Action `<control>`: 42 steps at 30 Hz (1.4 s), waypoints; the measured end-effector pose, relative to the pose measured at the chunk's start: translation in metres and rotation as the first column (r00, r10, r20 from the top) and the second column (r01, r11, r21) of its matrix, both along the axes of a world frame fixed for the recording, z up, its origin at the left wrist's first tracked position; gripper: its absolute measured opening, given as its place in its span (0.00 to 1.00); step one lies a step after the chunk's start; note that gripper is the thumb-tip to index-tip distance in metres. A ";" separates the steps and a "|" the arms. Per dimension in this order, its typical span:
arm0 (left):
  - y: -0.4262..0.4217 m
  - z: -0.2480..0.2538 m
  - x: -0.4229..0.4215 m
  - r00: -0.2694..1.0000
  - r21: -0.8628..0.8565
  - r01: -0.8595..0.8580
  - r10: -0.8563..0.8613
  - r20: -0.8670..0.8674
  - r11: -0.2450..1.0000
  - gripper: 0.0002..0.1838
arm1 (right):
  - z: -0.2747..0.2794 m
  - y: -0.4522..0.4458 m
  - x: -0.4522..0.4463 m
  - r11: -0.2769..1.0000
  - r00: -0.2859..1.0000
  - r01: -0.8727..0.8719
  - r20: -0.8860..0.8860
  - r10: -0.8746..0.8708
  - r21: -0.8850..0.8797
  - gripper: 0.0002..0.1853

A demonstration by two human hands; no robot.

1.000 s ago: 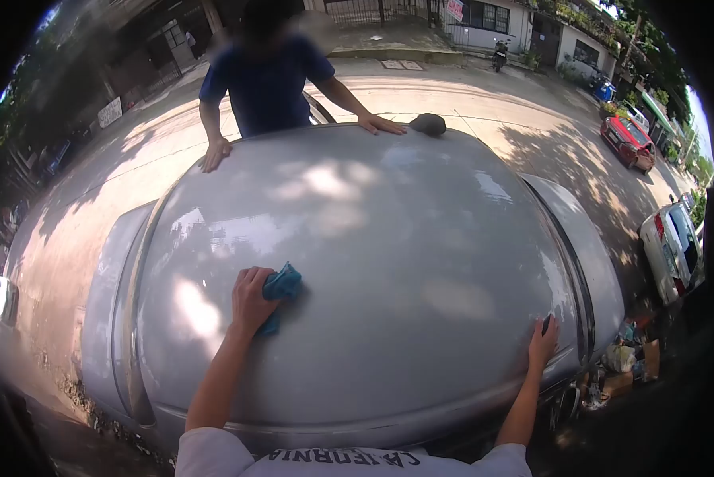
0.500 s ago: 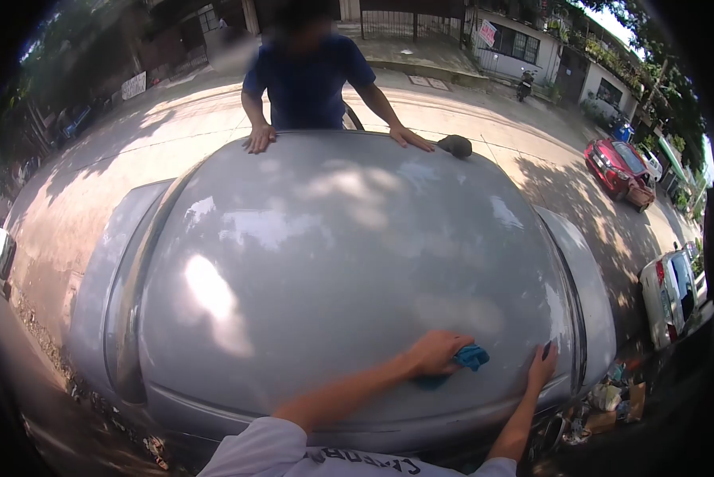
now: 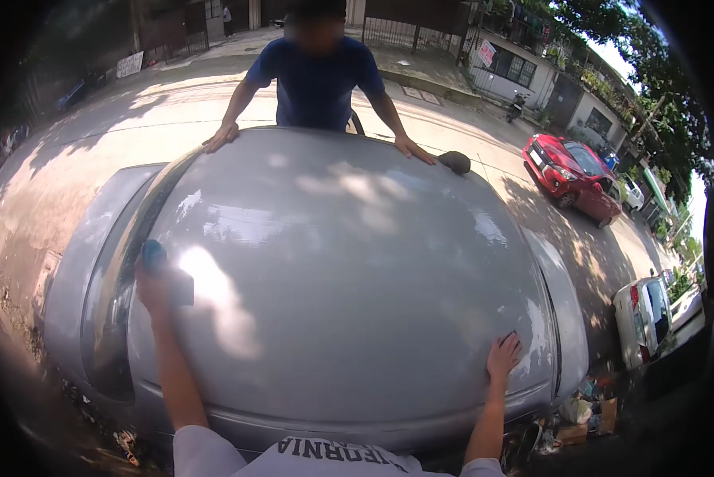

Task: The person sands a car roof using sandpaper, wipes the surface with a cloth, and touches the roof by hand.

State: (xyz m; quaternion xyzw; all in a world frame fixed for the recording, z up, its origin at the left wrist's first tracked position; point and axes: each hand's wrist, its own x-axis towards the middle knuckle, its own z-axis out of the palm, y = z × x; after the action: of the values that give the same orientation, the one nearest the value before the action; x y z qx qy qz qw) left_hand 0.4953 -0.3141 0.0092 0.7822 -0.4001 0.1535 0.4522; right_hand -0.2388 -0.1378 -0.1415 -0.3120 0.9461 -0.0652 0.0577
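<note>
The broad grey car roof (image 3: 357,294) fills the middle of the head view, with patches of sunlight and reflections on it. Over at the roof's left side, my left hand (image 3: 155,288) is closed on a teal cloth (image 3: 154,256) that pokes out past the fingers. A dark shadow-like patch lies just right of that hand. My right hand (image 3: 503,356) rests on the near right part of the roof, fingers stretched out. Something small and dark shows at its fingertips, too small to tell what.
Across the roof stands a person in a blue shirt (image 3: 313,79), both hands on the far edge. A dark rounded object (image 3: 455,162) lies beside them. A red car (image 3: 575,175) and a white car (image 3: 643,318) are on the right, near litter (image 3: 579,413).
My left hand has swept the cloth from the near right across to the roof's left side. My right hand has shifted slightly left. The red car has come closer.
</note>
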 end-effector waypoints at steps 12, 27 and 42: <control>0.017 -0.027 0.067 0.986 0.051 -0.165 0.164 0.023 0.985 0.52 | 0.132 -0.154 0.535 0.050 0.132 -0.930 -0.206 0.970 -0.363 0.47; 0.012 -0.017 0.051 0.917 0.146 -0.364 0.326 0.229 0.920 0.43 | 0.015 -0.089 -0.029 0.997 1.000 -0.022 0.011 0.022 -0.073 0.45; 0.034 -0.050 -0.334 0.178 0.650 0.725 -0.973 0.146 0.230 0.31 | 0.084 0.017 0.276 0.581 0.619 -0.777 -0.127 0.775 -0.243 0.45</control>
State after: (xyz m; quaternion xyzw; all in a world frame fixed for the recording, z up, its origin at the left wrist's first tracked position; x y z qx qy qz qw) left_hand 0.1616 -0.2800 -0.0404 0.4019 -0.9055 -0.0225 0.1342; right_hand 0.0377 -0.1209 -0.0577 -0.6983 0.6963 -0.1624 0.0330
